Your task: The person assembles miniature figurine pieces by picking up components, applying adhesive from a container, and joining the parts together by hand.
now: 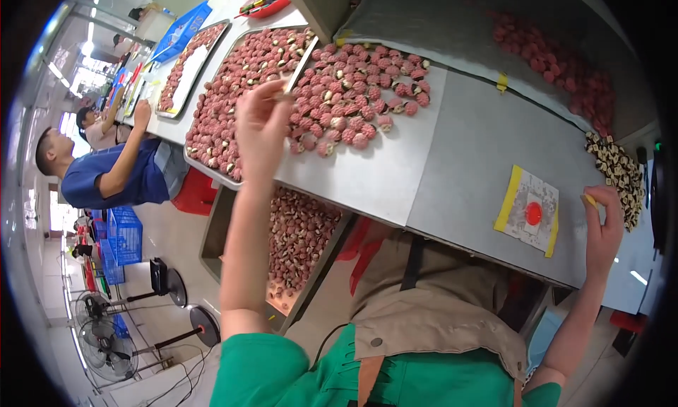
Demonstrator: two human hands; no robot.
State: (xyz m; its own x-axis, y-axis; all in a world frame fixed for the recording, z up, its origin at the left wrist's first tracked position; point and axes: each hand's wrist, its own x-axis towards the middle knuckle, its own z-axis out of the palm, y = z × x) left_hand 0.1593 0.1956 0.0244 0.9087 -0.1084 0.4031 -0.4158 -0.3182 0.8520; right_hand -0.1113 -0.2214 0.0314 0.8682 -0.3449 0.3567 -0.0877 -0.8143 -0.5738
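My left hand (263, 128) is raised above the steel tray (189, 155) of pink bumpy round pieces at the left. Its thumb and fingers are pinched together; whatever lies between them is too small to make out. A loose heap of the same pink pieces (347, 99), some showing dark and cream undersides, covers the table right beside it. Out at the right, my right hand (605, 223) pinches a small yellow piece (590, 200). Near it, a white card with yellow edges (526, 184) and a red round spot (533, 213) lies on the grey tabletop.
Small black-and-cream pieces (613, 163) form a pile at the far right. More pink pieces (554, 64) lie beyond the table. Below the edge is an open drawer (311, 301) full of pink pieces. A second tray (169, 112), a blue basket (182, 31) and a person in blue (116, 170) are left.
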